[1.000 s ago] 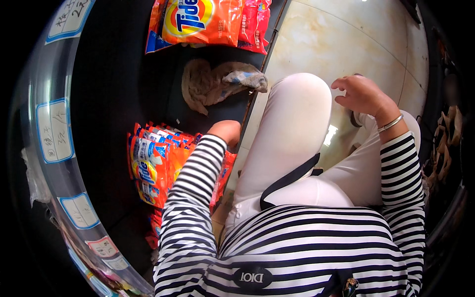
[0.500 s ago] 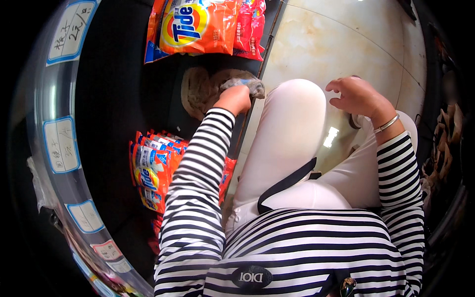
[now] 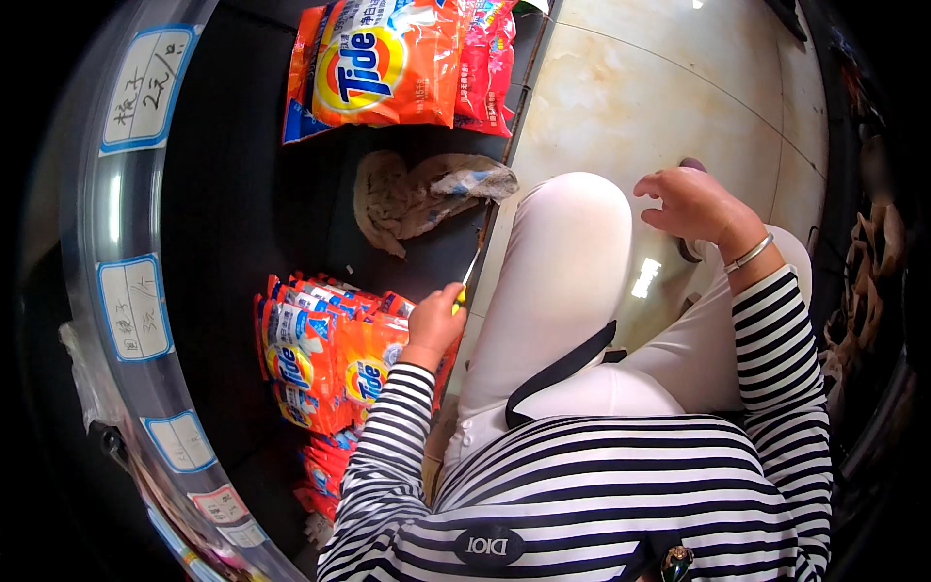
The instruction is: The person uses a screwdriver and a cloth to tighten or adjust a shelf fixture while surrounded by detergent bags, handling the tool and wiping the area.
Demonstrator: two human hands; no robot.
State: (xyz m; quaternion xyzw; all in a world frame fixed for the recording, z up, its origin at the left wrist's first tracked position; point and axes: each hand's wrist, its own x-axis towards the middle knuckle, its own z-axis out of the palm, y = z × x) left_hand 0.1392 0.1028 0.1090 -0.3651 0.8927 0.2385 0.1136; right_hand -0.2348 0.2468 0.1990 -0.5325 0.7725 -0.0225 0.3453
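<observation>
Low on a dark shelf [image 3: 242, 213], orange detergent packets [image 3: 330, 354] are stacked; a thin yellow-handled tool [image 3: 464, 281] is gripped by the left hand [image 3: 434, 325], the right hand [image 3: 690, 204] held loosely open, a crumpled rag [image 3: 417, 194] left lying

My one head view looks steeply down from close above the raised knee [image 3: 572, 242], the dark shelf [image 3: 242, 223] left of it, tiled floor [image 3: 659, 97] beyond.

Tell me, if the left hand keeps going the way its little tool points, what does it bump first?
Probably the crumpled rag on the dark shelf. The left hand holds a thin tool aimed up toward it, though depth is hard to judge.
</observation>
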